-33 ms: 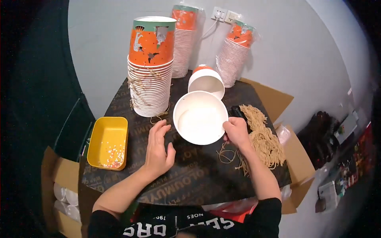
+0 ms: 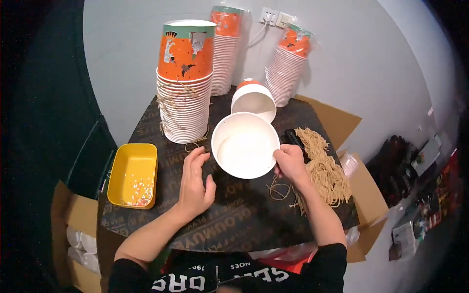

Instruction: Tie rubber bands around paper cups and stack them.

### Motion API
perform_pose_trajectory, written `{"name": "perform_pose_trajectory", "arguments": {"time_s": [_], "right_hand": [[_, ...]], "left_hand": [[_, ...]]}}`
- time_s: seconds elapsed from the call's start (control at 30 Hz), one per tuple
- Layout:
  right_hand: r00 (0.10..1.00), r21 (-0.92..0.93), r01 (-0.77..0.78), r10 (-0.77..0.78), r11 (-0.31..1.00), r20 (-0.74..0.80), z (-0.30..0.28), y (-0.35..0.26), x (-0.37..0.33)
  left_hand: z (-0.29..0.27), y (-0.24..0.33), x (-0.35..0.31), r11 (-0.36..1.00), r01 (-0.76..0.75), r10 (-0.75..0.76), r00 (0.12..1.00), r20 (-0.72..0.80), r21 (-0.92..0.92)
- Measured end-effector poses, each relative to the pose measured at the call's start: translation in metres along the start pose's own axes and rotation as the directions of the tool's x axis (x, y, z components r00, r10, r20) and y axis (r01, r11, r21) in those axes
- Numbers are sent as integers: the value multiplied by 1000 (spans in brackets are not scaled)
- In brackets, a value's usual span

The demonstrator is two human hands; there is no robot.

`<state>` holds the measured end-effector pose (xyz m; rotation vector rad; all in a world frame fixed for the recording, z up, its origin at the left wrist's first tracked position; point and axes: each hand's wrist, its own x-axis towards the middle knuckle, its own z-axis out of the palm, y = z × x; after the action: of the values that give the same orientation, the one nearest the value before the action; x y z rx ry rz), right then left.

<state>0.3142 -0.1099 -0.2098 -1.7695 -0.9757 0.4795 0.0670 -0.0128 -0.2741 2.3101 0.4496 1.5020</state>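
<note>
My right hand (image 2: 290,161) grips the right side of the rim of a white-lined paper tub (image 2: 245,145), its open mouth tilted toward me. Inside, the tub looks bare, with a small dark spot near its upper left rim. To the left of the tub, apart from it, my left hand (image 2: 196,183) is open and holds nothing, thumb away from the curved fingers. Behind the held tub a second paper tub (image 2: 254,102) lies on its side. A tan cord bundle (image 2: 327,178) lies by my right hand, with a loose loop (image 2: 278,190) of cord near the wrist.
A tall stack of orange tubs (image 2: 185,107), with cord ends hanging out, stands at the back left. Two plastic-wrapped stacks (image 2: 225,58) (image 2: 288,68) lean by the wall. A yellow bin (image 2: 155,180) with small beads sits left. Cardboard boxes (image 2: 83,210) flank the dark table (image 2: 229,219).
</note>
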Motion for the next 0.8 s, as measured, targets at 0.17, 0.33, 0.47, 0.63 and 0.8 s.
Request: {"name": "perform_pose_trajectory", "arguments": {"time_s": [0.17, 0.33, 0.47, 0.63, 0.8], "right_hand": [[966, 108, -177, 152, 978, 208, 6, -1, -16], [916, 207, -164, 72, 965, 394, 6, 8, -21], [979, 190, -29, -10, 981, 202, -14, 31, -13], [988, -256, 150, -156, 955, 0, -39, 77, -17], [969, -436, 245, -238, 866, 70, -24, 93, -40]], "left_hand": [[-4, 6, 4, 992, -115, 117, 992, -38, 52], [-8, 15, 1, 967, -218, 213, 976, 48, 133], [-11, 17, 2, 969, -195, 191, 981, 35, 149], [-14, 17, 2, 963, -223, 225, 974, 2, 150], [-12, 16, 2, 970, -213, 218, 976, -25, 117]]}}
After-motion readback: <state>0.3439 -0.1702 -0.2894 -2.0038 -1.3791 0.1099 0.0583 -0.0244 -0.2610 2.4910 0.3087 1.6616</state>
